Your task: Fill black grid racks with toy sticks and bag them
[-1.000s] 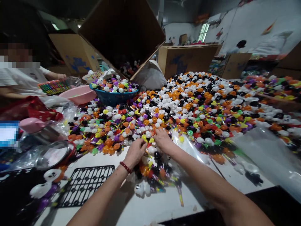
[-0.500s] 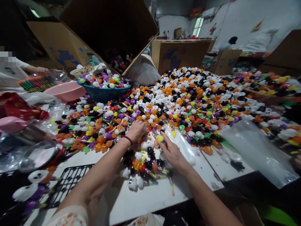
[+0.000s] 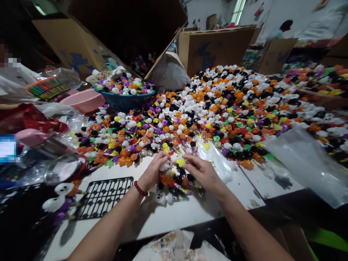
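My left hand (image 3: 153,170), with a dark red bead bracelet on its wrist, has its fingers closed around a small white plastic piece (image 3: 164,166). Opposite it, my right hand (image 3: 205,174) pinches a yellow plastic piece (image 3: 180,162) between thumb and fingertips. Both hands hover over a small heap of black, orange and red pieces (image 3: 178,181) near the front of the white table (image 3: 152,224). By that heap lies a white skull-faced figure (image 3: 161,198) on a striped colourful stick. My hands partly hide the heap.
Behind spreads a large pile of mixed plastic pieces (image 3: 212,105). A blue basin (image 3: 125,101), a pink basin (image 3: 83,100) and a tilted cardboard box (image 3: 165,54) stand beyond. A black grid tray (image 3: 106,195) lies left, clear plastic bags (image 3: 307,163) right. Another person (image 3: 282,29) is far back.
Both hands have drawn back from the pile's edge toward me. The left fingers now hold a white piece, and the right hand has brought the yellow piece closer to the left hand.
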The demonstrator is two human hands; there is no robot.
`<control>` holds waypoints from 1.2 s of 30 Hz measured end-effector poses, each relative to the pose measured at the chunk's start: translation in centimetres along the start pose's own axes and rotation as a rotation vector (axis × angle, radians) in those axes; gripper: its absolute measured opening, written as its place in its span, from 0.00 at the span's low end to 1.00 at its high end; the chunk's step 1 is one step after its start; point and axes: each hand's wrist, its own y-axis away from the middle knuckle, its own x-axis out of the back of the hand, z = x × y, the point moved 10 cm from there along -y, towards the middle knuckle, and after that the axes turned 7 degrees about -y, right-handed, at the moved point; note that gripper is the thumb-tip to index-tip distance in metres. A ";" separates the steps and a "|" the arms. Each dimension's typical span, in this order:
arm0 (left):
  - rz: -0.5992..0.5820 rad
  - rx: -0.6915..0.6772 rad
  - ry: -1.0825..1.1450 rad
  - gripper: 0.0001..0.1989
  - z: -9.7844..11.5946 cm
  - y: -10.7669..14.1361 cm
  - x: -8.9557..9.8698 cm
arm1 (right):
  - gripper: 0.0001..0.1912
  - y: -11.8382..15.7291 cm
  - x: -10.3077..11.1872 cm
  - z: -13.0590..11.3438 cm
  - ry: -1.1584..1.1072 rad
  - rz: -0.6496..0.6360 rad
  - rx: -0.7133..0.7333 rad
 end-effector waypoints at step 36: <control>0.303 -0.201 -1.005 0.10 2.3 -5.8 4.2 | 0.12 -2.2 2.9 -0.3 0.638 0.145 0.232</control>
